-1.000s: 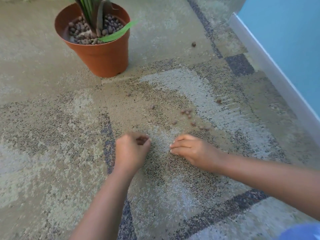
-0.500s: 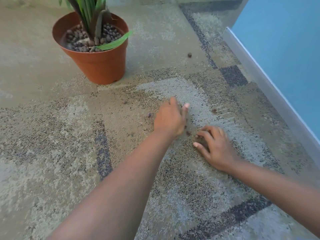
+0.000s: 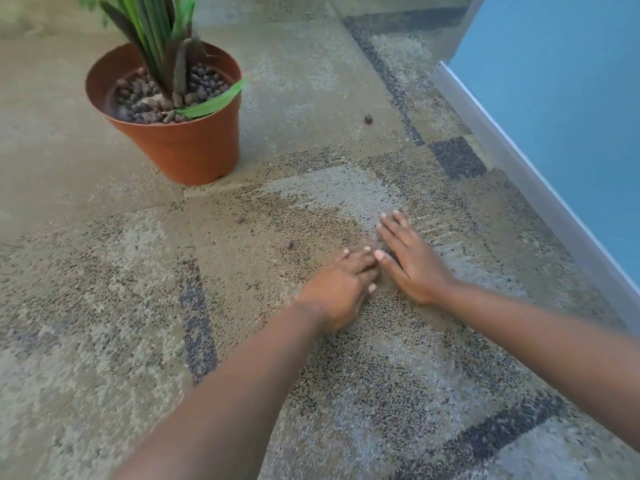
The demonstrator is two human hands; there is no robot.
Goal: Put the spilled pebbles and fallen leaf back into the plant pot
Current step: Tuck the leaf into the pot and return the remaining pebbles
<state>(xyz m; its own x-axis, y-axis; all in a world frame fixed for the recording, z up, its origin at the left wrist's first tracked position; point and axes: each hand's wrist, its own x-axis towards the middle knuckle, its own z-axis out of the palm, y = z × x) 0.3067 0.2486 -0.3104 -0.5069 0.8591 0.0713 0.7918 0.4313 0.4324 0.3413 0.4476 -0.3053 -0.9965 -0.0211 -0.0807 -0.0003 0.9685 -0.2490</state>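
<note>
we have both hands palm down on the carpet [image 3: 104,306], close together. our right hand [image 3: 410,259] lies flat, fingers straight and slightly spread, gripping nothing that we can see. our left hand [image 3: 341,284] sits just beside it, fingers stretched forward and only lightly bent, with the fingertips touching the right thumb. it is blurred, and it too holds nothing that shows. whether any pebbles lie under either palm we cannot tell.

three loose pebbles lie on the carpet. the near pebble [image 3: 289,243] is just left of our left fingertips. the middle pebble [image 3: 240,220] is a little further left and beyond it. the far pebble [image 3: 368,118] is well apart from our hands, to the right of the plant pot [image 3: 187,150].

the pot stands upright, beyond and left of our hands, filled with brown pot pebbles [image 3: 204,81] around the plant [image 3: 156,36]. the green leaf [image 3: 216,102] lies on them, its tip poking over the right rim. a blue wall [image 3: 554,81] and grey skirting board [image 3: 519,161] run along the right.
</note>
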